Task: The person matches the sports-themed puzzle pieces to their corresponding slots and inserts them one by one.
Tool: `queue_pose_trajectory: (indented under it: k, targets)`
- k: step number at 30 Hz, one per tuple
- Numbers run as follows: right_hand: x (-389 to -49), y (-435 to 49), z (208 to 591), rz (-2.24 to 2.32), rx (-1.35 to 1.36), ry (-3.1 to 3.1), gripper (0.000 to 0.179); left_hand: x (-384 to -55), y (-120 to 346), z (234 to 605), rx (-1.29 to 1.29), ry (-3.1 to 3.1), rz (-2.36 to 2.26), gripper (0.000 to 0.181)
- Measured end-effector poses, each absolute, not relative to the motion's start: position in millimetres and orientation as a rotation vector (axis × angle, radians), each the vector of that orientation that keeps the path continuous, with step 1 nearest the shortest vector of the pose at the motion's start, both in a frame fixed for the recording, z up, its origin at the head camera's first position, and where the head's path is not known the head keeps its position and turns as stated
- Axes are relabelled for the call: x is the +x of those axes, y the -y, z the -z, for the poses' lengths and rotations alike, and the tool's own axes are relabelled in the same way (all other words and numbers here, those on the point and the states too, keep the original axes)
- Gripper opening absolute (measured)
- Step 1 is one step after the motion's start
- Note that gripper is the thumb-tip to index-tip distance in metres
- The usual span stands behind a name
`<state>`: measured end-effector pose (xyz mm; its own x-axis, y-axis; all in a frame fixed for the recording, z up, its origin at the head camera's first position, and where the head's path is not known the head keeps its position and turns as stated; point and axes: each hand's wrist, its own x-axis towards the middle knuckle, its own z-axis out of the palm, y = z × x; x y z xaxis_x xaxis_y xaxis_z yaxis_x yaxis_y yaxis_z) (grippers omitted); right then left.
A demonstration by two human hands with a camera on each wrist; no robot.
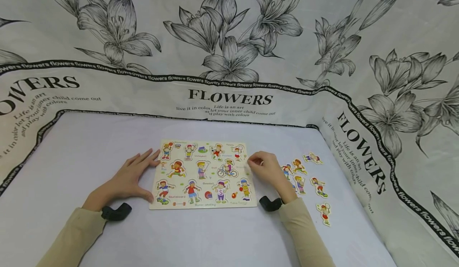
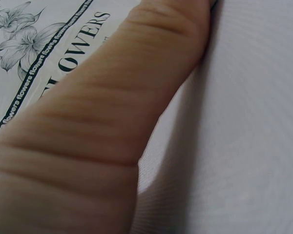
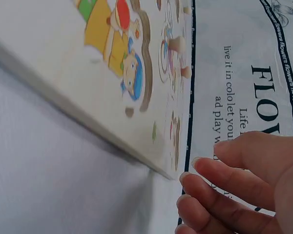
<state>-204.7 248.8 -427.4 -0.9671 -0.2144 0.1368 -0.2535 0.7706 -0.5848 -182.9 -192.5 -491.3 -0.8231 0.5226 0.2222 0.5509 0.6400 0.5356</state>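
A pale wooden puzzle board [image 1: 229, 208] printed with cartoon children at sports lies flat on the table. My left hand [image 1: 130, 176] has its fingers spread, with fingertips and thumb at the board's left edge. At the right edge is my right hand [image 1: 267, 167], its fingers loosely bent. The right wrist view shows that hand's thumb and fingertips [image 3: 198, 163] apart, holding nothing. Small wooden pegs [image 3: 177, 45] stand up from the board there. In the left wrist view, part of the left hand [image 2: 102, 112] covers much of the picture and the board is hidden.
Right of the board lie several loose cut-out figures, among them a skateboarder [image 1: 318, 187], a tennis player [image 1: 324, 214] and a runner [image 1: 298, 166]. The right forearm partly covers some of them. A white cloth [image 1: 215, 243] covers the table, with flower-printed fabric [image 1: 229, 103] rising behind.
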Motion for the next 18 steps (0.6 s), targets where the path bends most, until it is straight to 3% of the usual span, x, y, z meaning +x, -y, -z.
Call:
queue_pose_trajectory:
  k: [18]
  targets:
    - [-200,-325,419,-0.776,0.189,2.912,0.012,-184,193,491,-0.899,2.85,0.935,0.12]
